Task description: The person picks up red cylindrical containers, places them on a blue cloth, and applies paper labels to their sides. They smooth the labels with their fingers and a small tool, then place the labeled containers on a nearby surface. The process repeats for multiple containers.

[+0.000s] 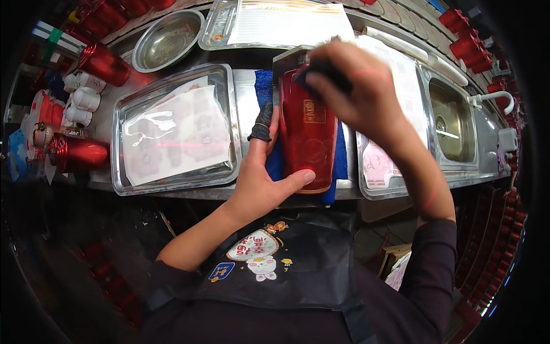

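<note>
A red vessel (303, 150) lies near the middle of the tabletop's (245, 103) front edge.
The left hand (259, 178) is half curled along its left side, thumb over its near end; the right hand (358, 86), blurred, is bent around a dark pad (329, 74) at the far end. If that thumb slips, I think the vessel could slide on the blue cloth (263, 83). The metal tabletop has a tray (234, 114) toward its left end, a sink (458, 103) at its right.
</note>
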`<state>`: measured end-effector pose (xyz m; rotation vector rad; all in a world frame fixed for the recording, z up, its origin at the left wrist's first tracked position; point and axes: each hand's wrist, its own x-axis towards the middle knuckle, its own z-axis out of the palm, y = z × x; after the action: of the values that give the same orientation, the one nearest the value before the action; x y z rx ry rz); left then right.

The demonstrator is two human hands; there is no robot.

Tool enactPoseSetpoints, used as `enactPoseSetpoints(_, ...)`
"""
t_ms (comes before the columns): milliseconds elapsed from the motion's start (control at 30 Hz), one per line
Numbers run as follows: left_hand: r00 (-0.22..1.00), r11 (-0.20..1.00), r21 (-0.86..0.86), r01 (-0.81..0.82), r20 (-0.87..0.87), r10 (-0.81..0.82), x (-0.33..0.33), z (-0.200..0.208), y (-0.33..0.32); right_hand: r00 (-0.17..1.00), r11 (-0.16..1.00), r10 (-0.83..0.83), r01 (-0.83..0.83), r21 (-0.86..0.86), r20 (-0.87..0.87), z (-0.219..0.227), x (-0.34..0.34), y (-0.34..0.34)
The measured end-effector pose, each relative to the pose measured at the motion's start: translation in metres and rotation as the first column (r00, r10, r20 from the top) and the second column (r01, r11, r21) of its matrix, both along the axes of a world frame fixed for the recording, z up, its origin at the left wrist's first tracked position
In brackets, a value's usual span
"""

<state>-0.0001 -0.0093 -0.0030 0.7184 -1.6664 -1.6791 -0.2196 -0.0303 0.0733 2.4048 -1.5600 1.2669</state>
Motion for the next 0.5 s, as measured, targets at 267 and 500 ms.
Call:
enactPoseSetpoints(267,1.0,1.0,0.007,0.019,-0.022,-0.019,-0.004,-0.002,0.002,0.988,0.972,0.134,-0.146,0.182,0.072,0.002,0.024,0.059)
enactPoseSetpoints(500,0.997,0.999,-0.002,0.051,-0.06,-0.051,-0.004,-0.003,-0.006,0.989,0.998,0.051,-0.054,0.018,0.139,0.007,-0.001,0.03)
